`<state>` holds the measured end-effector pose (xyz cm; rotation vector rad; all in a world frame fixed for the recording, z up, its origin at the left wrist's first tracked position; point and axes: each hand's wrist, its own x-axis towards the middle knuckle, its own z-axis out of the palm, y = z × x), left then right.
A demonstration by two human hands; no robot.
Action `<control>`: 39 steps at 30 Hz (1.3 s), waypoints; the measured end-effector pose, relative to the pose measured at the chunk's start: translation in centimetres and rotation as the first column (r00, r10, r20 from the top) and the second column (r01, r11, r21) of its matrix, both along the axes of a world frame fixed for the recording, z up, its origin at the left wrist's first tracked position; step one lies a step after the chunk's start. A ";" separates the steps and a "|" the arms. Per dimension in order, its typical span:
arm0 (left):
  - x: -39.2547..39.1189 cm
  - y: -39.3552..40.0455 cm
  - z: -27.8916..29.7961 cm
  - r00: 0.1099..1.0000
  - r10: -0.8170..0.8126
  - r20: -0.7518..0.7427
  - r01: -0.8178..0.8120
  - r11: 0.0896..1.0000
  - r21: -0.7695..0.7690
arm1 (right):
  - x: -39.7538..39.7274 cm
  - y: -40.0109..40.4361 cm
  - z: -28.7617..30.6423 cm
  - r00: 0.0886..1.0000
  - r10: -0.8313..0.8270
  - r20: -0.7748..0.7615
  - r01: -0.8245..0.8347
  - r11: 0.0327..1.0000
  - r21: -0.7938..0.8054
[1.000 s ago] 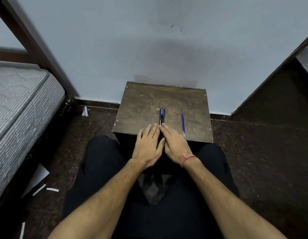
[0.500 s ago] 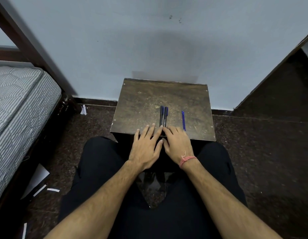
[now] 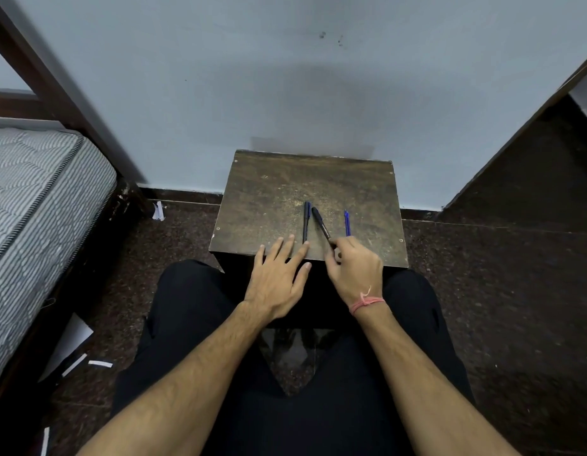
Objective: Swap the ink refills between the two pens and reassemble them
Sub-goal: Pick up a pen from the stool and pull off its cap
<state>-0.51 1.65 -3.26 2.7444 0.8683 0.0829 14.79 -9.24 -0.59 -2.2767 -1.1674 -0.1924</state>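
The right hand pinches the near end of a black pen, which angles far-left. The left hand lies flat, fingers relaxed, at the table's near edge, fingertip touching a second dark pen. A blue refill lies right. A mattress is far left.

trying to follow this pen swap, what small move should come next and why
Probably lift the black pen clear of the table and bring the left hand to its free end. The right hand already pinches its near end and it lies tilted, while the left hand rests open beside the other dark pen.
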 end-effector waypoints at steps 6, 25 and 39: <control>0.6 0.0 1.6 0.978 0.133 0.161 -0.114 0.986 -0.124 | 1.1 -1.7 1.7 0.989 -0.044 -0.140 0.096 0.916 0.390; 0.1 -1.9 2.0 0.612 0.780 0.130 0.041 0.133 -0.990 | -4.2 -3.1 -0.4 0.772 0.240 -0.589 -0.185 0.971 0.153; -1.1 -5.0 -0.2 0.890 0.402 0.215 -0.022 0.510 -0.860 | -3.0 -1.9 -1.0 0.379 0.113 -0.918 0.122 0.978 0.171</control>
